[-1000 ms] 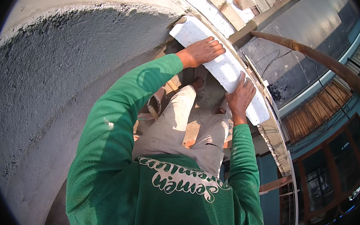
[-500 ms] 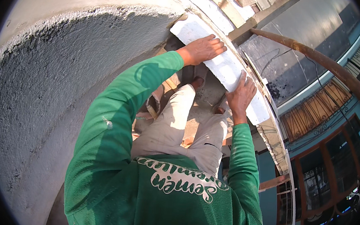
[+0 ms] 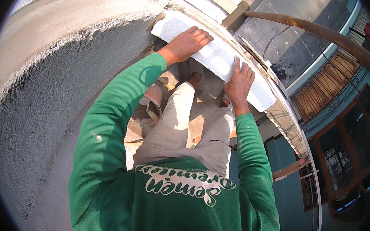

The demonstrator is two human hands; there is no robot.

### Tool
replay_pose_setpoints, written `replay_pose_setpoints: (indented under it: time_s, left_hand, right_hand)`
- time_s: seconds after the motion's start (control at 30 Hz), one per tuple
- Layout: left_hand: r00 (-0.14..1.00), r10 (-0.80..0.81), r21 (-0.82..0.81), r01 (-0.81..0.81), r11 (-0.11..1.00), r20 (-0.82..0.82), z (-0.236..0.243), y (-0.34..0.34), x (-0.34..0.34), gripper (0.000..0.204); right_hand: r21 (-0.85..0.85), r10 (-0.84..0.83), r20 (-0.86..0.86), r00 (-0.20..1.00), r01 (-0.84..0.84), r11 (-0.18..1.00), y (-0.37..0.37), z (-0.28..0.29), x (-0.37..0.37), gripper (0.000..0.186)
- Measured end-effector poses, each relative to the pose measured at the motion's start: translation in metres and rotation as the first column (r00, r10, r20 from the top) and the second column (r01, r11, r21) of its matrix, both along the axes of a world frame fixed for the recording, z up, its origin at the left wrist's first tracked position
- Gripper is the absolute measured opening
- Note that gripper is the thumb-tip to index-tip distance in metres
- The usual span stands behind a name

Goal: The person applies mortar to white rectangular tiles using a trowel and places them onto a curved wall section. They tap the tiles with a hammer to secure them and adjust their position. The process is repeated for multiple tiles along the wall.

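Up high, pressing a long white block (image 3: 217, 59) onto the ledge at the far right. Left hand (image 3: 188, 42) laid flat on the block's left end, fingers (image 3: 200, 34) together and spread over its top. Right hand (image 3: 239, 83) gripping the block's near edge toward the right end, fingers clamped over it. Rough grey plastered wall (image 3: 42, 104) curving along the left. Rusty pipe (image 3: 326, 37) slanting across beyond the block.
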State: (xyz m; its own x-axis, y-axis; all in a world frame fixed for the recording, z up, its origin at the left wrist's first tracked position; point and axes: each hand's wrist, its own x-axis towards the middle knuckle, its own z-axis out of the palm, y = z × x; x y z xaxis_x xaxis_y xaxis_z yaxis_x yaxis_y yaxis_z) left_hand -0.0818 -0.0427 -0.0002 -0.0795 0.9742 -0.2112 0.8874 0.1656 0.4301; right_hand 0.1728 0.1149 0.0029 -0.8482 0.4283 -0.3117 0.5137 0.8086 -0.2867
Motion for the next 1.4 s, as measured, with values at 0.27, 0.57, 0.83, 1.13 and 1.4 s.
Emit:
replay_pose_setpoints:
  time_s: [0.27,0.57,0.83,1.13,1.4]
  left_hand:
    - [0.998,-0.057,-0.139,0.054,0.989,-0.021,0.005,0.008,-0.004,0.092]
    - [0.999,-0.048,-0.196,0.042,0.98,-0.024,0.01,0.009,-0.005,0.104]
    - [0.999,-0.044,-0.222,0.042,0.974,-0.003,0.013,0.017,-0.003,0.107]
    - [0.999,-0.047,-0.23,0.046,0.972,0.001,0.014,0.016,-0.001,0.112]
    - [0.998,-0.057,-0.242,0.051,0.969,-0.019,0.017,0.018,-0.001,0.114]
  right_hand:
    - [-0.03,-0.014,-0.033,0.999,0.013,0.999,0.003,0.007,0.006,0.115]
    - [-0.113,-0.926,-0.016,0.377,0.92,0.376,0.016,0.026,0.138,0.067]
    - [-0.491,-0.927,0.244,0.284,0.861,0.134,0.048,-0.008,0.184,0.066]
    - [-0.335,-0.893,0.227,0.389,0.892,0.303,0.039,-0.017,0.201,0.062]
    - [-0.368,-0.901,0.267,0.341,0.901,0.232,0.037,-0.019,0.203,0.063]
